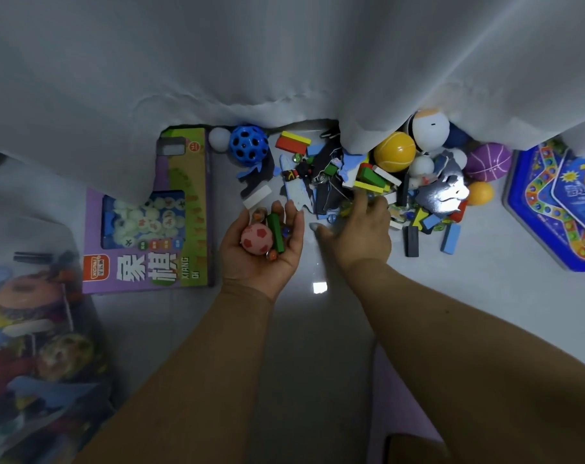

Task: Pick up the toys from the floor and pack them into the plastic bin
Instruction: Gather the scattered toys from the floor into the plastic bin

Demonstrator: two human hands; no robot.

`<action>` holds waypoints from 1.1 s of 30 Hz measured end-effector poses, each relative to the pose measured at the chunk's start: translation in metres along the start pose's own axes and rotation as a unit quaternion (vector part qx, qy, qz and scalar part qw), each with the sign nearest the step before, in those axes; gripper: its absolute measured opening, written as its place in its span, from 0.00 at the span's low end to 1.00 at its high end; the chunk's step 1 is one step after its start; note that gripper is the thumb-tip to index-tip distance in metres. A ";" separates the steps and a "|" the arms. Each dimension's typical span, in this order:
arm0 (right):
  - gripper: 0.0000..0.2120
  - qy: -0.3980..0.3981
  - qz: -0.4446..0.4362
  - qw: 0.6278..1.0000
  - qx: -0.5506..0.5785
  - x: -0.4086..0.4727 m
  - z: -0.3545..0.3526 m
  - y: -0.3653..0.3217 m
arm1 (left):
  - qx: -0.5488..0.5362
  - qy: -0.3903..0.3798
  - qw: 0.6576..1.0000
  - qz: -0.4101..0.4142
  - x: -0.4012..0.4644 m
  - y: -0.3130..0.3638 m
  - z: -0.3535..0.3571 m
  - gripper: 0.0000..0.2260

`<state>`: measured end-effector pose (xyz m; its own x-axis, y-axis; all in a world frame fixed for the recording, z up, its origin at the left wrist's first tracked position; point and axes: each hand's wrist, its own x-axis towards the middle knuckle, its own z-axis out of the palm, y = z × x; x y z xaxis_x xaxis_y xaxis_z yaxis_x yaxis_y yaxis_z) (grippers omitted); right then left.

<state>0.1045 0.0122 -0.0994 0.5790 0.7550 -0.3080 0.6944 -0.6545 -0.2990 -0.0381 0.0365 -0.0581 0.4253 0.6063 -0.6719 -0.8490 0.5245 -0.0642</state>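
a pink ball [256, 238], green block [275, 232] and marbles are cupped in the half-curled left hand [262, 244] and could be spilled, while the right hand [359, 226], fingers spread and empty, is stretched into the toy pile [378, 182].

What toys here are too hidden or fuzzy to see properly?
Head view:
- White egg-shaped toy: top hidden by the white curtain.
- Clear plastic bin: cut off by the left edge, contents blurred.
- Right hand: fingertips blurred, so any hold is unclear.
- Blue hexagonal game box: cut off at the right.
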 end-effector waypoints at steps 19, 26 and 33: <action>0.25 -0.045 -0.133 0.983 -0.117 0.027 0.000 -0.011 | 0.010 0.018 1.000 0.002 0.003 0.007 -0.006 0.08; 0.32 0.010 -0.111 0.973 -0.201 0.020 0.015 -0.015 | 0.023 0.031 0.999 0.007 0.000 0.007 -0.011 0.08; 0.24 0.050 -0.164 0.966 -0.192 0.028 0.023 -0.022 | 0.027 0.032 0.999 0.011 0.002 0.015 -0.011 0.10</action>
<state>0.0957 0.0469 -0.1224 0.3261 0.9317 -0.1597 0.9437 -0.3308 -0.0033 -0.0534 0.0396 -0.0686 0.3850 0.5789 -0.7188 -0.8386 0.5447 -0.0106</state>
